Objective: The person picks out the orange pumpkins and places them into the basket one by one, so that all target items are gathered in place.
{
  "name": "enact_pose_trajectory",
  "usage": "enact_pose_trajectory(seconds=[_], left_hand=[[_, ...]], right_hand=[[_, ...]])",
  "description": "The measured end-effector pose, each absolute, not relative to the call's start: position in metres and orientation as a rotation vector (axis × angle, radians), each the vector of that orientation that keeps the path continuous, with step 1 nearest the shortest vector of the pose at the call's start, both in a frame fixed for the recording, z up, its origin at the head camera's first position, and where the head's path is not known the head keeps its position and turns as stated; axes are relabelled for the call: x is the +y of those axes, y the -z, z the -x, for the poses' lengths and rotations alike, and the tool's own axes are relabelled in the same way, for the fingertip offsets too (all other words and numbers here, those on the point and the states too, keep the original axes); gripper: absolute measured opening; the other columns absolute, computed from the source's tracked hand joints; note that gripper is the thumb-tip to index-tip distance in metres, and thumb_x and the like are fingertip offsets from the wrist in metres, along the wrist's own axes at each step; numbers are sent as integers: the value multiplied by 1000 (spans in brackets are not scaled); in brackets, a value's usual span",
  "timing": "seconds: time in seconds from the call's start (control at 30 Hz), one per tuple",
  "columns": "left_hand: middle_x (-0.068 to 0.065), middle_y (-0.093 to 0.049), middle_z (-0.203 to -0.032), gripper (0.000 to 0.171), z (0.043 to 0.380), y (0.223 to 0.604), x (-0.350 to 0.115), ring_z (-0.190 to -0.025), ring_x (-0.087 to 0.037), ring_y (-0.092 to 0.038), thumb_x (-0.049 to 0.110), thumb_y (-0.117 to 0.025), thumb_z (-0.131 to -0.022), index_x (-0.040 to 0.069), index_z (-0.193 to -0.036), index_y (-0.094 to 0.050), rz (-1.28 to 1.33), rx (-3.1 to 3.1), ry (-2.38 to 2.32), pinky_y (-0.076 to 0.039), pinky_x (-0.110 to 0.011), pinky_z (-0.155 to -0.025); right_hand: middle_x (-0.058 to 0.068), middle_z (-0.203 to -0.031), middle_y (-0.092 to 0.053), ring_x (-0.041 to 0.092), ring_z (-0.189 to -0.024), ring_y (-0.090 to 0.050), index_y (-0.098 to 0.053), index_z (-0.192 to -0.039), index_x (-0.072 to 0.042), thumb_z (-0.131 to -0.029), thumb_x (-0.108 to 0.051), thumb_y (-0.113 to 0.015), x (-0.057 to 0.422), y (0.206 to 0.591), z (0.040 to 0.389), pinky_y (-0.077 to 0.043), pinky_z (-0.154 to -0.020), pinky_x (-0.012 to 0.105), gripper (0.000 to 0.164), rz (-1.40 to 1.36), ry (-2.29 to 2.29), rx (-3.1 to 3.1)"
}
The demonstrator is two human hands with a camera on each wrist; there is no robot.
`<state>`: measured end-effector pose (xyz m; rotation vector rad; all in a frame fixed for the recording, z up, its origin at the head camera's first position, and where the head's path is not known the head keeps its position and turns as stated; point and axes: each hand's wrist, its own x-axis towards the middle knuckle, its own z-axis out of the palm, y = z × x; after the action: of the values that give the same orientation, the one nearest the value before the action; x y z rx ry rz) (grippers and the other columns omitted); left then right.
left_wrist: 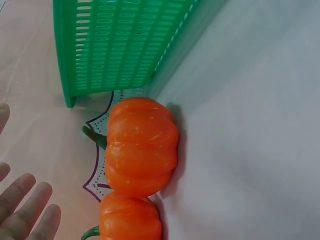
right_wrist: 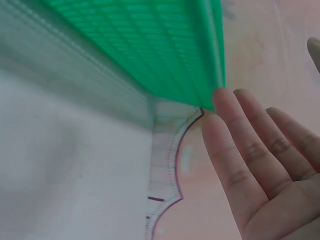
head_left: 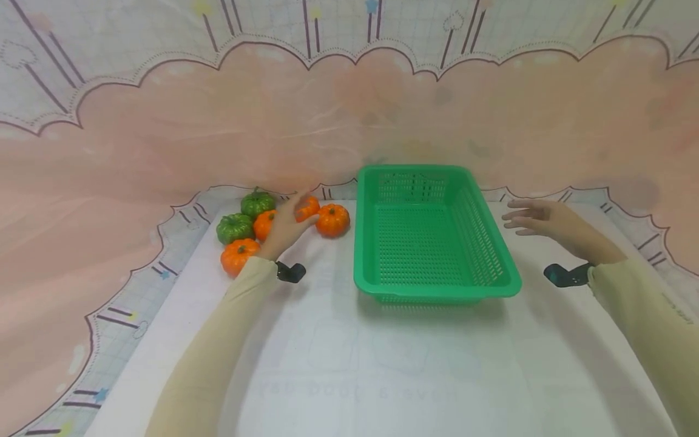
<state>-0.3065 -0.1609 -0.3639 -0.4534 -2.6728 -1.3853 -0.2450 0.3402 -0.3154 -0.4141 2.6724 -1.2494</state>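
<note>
In the head view, a pale surface [head_left: 306, 340] spreads toward six o'clock, with faint lettering [head_left: 355, 391] across it that appears reversed. Pinkish cloth [head_left: 306, 121] fills twelve o'clock and runs round to nine and three — a little wrinkled, softly blotched. Above it at twelve lies a whitish printed band [head_left: 136, 36] edged in dark scallops, bearing a blue star [head_left: 372, 6] and, at one o'clock, a heart-like outline [head_left: 453, 23]. Another blue star [head_left: 101, 395] sits at eight — beside paired dark stripes [head_left: 82, 399].

- A fabric-draped work surface [head_left: 437, 352]; type of room unclear.
- Peach, scallop-bordered printed fabric [head_left: 273, 115] spans the far side and left.
- Faint lettering [head_left: 357, 391] marks the white near side.
</note>
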Motion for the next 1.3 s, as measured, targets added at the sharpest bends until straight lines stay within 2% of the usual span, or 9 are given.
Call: enact_pose_trajectory(seconds=[0.13,0.2,0.3,0.47,0.53,0.7,1.1,1.2,1.3], left_hand=[[-9,-34,-151,63,310,368,-158,-137,-31,-36,20,-61,-91,15,-147,-31,431,-2699,1354,-35,-49,-111],[-10,-35,-150,63,311,369,-157,-136,-31,-37,20,-60,-92,15,-147,-31,430,-2714,1336,-36,-49,-111],[-11,-36,-149,63,312,371,-154,-135,-31,-37,19,-60,-92,15,-147,-30,418,-2731,1337,-35,-48,-111],[-11,-36,-150,65,315,376,-150,-136,-30,-36,18,-61,-91,12,-147,-30,383,-2734,1388,-34,-46,-112],[-11,-36,-150,65,317,380,-149,-137,-29,-36,18,-62,-91,12,-147,-30,371,-2728,1427,-35,-45,-112],[-10,-36,-150,64,320,388,-147,-137,-27,-36,13,-61,-90,12,-146,-31,338,-2694,1549,-36,-42,-112],[-14,-35,-150,64,325,405,-145,-138,-29,-36,11,-63,-89,5,-145,-31,289,-2670,1559,-36,-42,-112],[-13,-35,-150,65,325,408,-144,-138,-28,-35,11,-63,-89,5,-145,-31,287,-2673,1562,-35,-42,-112],[-12,-35,-151,64,327,409,-144,-138,-28,-35,10,-62,-90,6,-146,-30,284,-2677,1578,-35,-41,-113]], right_hand=[[12,-129,-60,-8,-101,-61,-39,-140,-8,-96,-31,-52,342,326,244,-53,-84,14,51,380,1226,2670],[14,-130,-58,-7,-102,-60,-39,-141,-7,-97,-33,-51,342,331,245,-53,-85,16,52,362,1226,2652],[9,-130,-59,-8,-102,-60,-36,-142,-4,-97,-35,-49,343,338,245,-53,-88,19,56,343,1256,2601],[-8,-124,-58,-9,-102,-58,-31,-143,3,-98,-33,-48,343,348,246,-53,-92,25,60,352,1308,2516],[-15,-122,-57,-11,-102,-57,-32,-143,3,-98,-33,-48,342,350,246,-53,-91,23,60,348,1316,2506],[-14,-125,-56,-13,-102,-55,-34,-142,5,-98,-31,-50,340,354,246,-51,-87,15,59,339,1321,2499],[-22,-118,-51,-13,-104,-54,-26,-143,8,-99,-27,-47,337,356,244,-49,-88,12,60,335,1386,2381],[-16,-123,-50,-14,-103,-54,-24,-143,10,-99,-27,-47,337,357,245,-48,-88,11,62,329,1382,2370],[7,-137,-48,-16,-103,-52,-21,-143,13,-99,-26,-47,338,358,246,-48,-88,10,64,335,1362,2364]])
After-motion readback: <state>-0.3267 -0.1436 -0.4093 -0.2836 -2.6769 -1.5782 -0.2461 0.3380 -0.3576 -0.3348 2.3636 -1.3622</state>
